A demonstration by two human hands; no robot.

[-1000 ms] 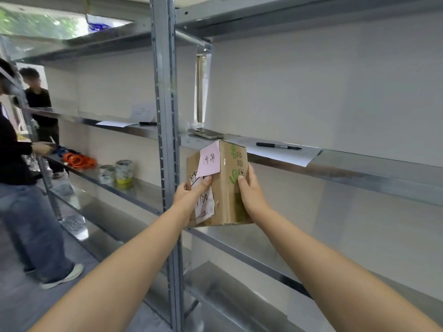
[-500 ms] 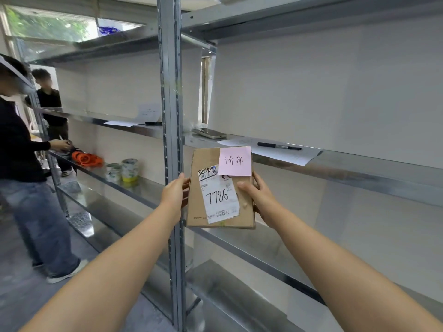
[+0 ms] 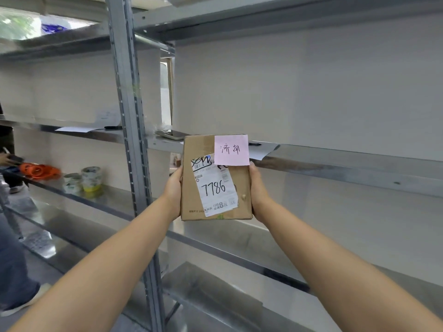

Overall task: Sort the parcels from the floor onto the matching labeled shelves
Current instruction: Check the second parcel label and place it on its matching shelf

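Note:
A small brown cardboard parcel (image 3: 189,188) is held up in front of the metal shelving, its labelled face turned towards me. It carries a white shipping label marked 7786 (image 3: 215,188) and a pink sticky note (image 3: 231,150) with handwriting at its top right corner. My left hand (image 3: 173,192) grips its left edge. My right hand (image 3: 257,190) grips its right edge. The parcel hangs in the air just in front of the middle shelf (image 3: 335,164), on which a white paper sheet (image 3: 262,150) and a black pen (image 3: 254,144) lie.
A grey steel upright (image 3: 129,140) stands just left of the parcel. A phone (image 3: 172,134) lies on the middle shelf. Tape rolls (image 3: 84,182) and orange tape dispensers (image 3: 38,170) sit on the left bay's shelf. A person (image 3: 9,259) stands at the far left.
The parcel has been turned so its labelled face points at me, and it has shifted to the right, clear of the upright. Both hands now hold its side edges.

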